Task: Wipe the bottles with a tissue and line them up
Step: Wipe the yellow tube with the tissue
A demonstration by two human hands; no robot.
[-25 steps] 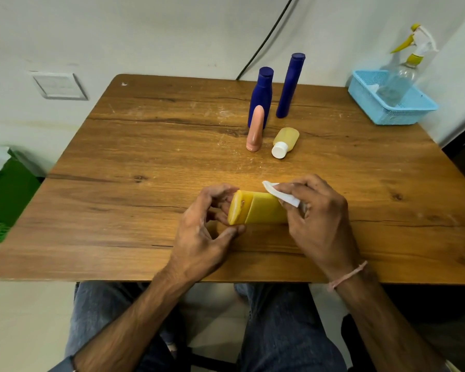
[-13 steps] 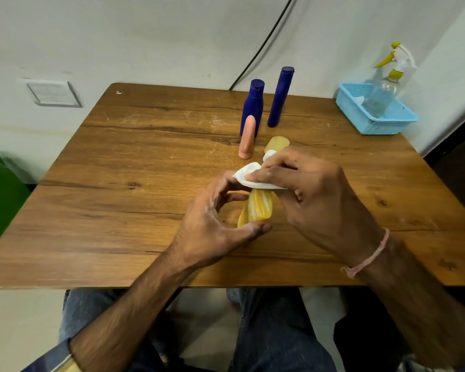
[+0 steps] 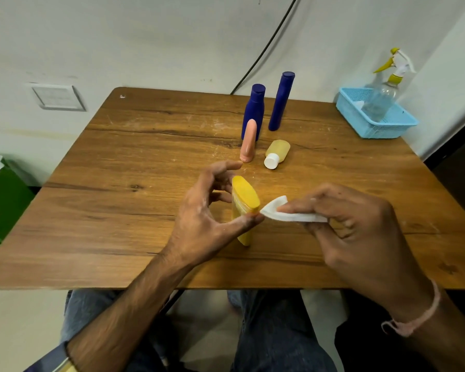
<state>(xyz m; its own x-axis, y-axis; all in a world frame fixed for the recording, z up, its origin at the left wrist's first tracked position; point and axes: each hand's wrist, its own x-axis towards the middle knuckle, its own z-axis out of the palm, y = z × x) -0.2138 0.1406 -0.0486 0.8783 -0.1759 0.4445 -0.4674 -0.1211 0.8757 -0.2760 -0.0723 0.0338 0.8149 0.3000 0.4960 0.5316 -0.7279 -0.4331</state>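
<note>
My left hand [image 3: 207,210] grips a flat yellow bottle [image 3: 244,208] standing upright on the wooden table [image 3: 118,205], thumb on its near side and fingers behind it. My right hand [image 3: 352,226] pinches a folded white tissue [image 3: 285,214] whose tip touches the bottle's top right edge. Further back stand two dark blue bottles [image 3: 253,111] [image 3: 281,102], side by side. A pink bottle [image 3: 248,140] stands in front of the left one. A small pale yellow bottle with a white cap [image 3: 277,153] lies on its side beside the pink one.
A light blue basket [image 3: 373,127] at the table's back right corner holds a clear spray bottle [image 3: 384,95] with a yellow and white trigger. A black cable [image 3: 263,52] runs down the wall behind the table. A green crate [image 3: 0,208] sits on the floor at left.
The yellow bottle went from lying sideways in both hands to standing upright in my left hand. My right hand drew the tissue off its top, out to the right.
</note>
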